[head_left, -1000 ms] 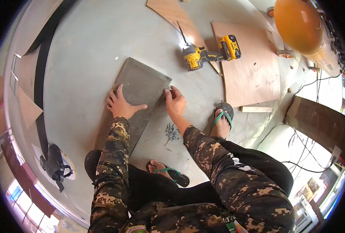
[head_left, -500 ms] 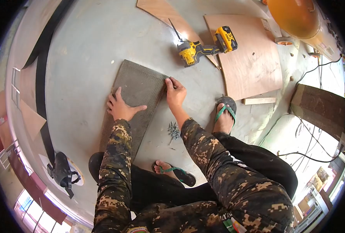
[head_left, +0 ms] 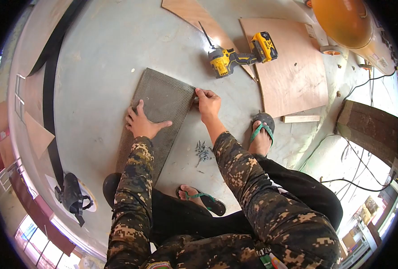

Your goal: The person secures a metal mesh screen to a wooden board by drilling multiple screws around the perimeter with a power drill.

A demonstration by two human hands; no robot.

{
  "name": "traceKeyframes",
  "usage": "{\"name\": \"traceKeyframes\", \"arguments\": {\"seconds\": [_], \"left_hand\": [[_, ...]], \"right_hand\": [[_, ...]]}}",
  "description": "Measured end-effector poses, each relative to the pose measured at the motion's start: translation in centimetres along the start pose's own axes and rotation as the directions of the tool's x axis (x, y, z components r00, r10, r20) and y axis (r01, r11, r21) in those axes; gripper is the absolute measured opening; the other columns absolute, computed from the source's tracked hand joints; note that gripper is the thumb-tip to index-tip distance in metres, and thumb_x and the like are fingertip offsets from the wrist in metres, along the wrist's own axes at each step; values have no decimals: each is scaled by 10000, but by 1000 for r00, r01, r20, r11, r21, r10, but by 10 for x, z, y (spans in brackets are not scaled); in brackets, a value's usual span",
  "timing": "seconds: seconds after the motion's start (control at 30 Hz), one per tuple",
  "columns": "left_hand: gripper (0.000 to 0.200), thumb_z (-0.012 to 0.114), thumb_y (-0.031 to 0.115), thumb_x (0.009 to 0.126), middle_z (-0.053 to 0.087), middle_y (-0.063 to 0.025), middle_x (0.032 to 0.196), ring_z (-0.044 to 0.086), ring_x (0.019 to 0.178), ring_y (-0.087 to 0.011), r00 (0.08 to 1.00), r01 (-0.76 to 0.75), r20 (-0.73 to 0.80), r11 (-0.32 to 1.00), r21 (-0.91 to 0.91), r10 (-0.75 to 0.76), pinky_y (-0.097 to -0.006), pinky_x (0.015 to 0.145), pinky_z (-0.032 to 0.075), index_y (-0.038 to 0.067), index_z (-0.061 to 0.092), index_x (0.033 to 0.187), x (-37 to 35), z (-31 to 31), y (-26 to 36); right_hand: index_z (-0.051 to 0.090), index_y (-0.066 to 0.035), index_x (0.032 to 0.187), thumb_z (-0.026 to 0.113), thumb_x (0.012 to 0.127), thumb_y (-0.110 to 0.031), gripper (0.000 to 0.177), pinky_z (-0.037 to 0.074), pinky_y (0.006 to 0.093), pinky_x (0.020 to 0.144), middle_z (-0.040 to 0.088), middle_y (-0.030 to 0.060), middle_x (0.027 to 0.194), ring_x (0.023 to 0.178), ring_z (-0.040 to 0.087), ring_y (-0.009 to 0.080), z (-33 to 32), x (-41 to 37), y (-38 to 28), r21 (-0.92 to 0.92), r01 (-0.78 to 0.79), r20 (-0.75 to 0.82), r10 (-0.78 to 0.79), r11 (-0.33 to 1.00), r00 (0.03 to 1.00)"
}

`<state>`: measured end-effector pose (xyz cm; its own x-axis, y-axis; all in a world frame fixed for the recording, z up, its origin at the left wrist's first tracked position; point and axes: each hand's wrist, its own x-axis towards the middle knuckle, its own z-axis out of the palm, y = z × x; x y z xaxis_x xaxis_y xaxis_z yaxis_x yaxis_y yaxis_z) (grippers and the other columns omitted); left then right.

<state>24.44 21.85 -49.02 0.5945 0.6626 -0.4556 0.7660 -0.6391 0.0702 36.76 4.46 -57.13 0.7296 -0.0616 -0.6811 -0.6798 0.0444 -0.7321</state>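
A dark grey perforated metal sheet lies at a slant on the grey floor in front of me. My left hand rests on it with fingers spread and thumb stretched toward the right edge. At the sheet's far right corner, my right hand is closed, its thumb on the edge and its other fingers curled partly out of sight. A small pile of screws sits on the floor to the right of the sheet. Beyond my right hand is a yellow and black cordless drill on its side, with a long bit fitted.
A plywood panel and a narrower plywood strip lie beyond the drill. My sandalled foot is by the panel's near edge. An orange rounded tank on wheels stands far right, near loose black cables. A black strapped object is at left.
The view has shifted slightly, so the floor items appear a little to the right. My right hand has turned slightly at the sheet's corner; my left hand keeps its place on the sheet.
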Motion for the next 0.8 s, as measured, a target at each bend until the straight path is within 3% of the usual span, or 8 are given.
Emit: {"name": "traceKeyframes", "arguments": {"seconds": [0.23, 0.3, 0.63, 0.7, 0.8], "left_hand": [[1388, 891, 724, 430, 168, -274, 1574, 214, 1428, -517, 999, 21, 24, 1000, 6, -21, -714, 1113, 218, 226, 253, 1557, -1, -3, 1], [1384, 891, 724, 430, 168, -273, 1574, 214, 1429, -514, 999, 22, 27, 1000, 2, -22, -714, 1112, 219, 227, 259, 1556, -1, -3, 2], [1359, 896, 709, 447, 176, -265, 1580, 214, 1437, -491, 1000, 0, -1, 1000, -21, 0, -714, 1112, 213, 231, 265, 1553, 0, -1, 1], [1356, 897, 705, 451, 171, -262, 1584, 209, 1439, -491, 1000, -6, 4, 1000, -21, 6, -716, 1112, 213, 230, 264, 1553, 0, -1, 0], [1357, 902, 695, 455, 162, -258, 1589, 202, 1442, -493, 1000, -5, 21, 1000, -22, 6, -717, 1114, 212, 230, 258, 1555, 1, -2, 0]], "right_hand": [[738, 8, 863, 756, 897, -164, 177, 431, 248, 509, 670, 10, 717, 572, 537, 69, 1, -5, 5, 17, 51, -1, -51, 999, 999], [757, 18, 866, 767, 879, -207, 226, 408, 272, 487, 644, 15, 653, 534, 496, 73, 3, -6, 9, -33, 149, -62, -150, 988, 987], [729, 2, 837, 771, 890, -219, 230, 380, 244, 506, 642, -11, 702, 561, 482, 59, -3, -5, -7, -82, 73, 5, -73, 994, 997], [719, 1, 842, 763, 895, -201, 213, 413, 242, 519, 650, 0, 707, 567, 522, 70, -4, -3, -2, 35, 37, 68, -40, 999, 997], [732, 12, 850, 757, 894, -201, 219, 385, 262, 484, 628, -4, 658, 538, 502, 68, -5, 1, 3, 31, 93, 63, -95, 995, 993]]}}
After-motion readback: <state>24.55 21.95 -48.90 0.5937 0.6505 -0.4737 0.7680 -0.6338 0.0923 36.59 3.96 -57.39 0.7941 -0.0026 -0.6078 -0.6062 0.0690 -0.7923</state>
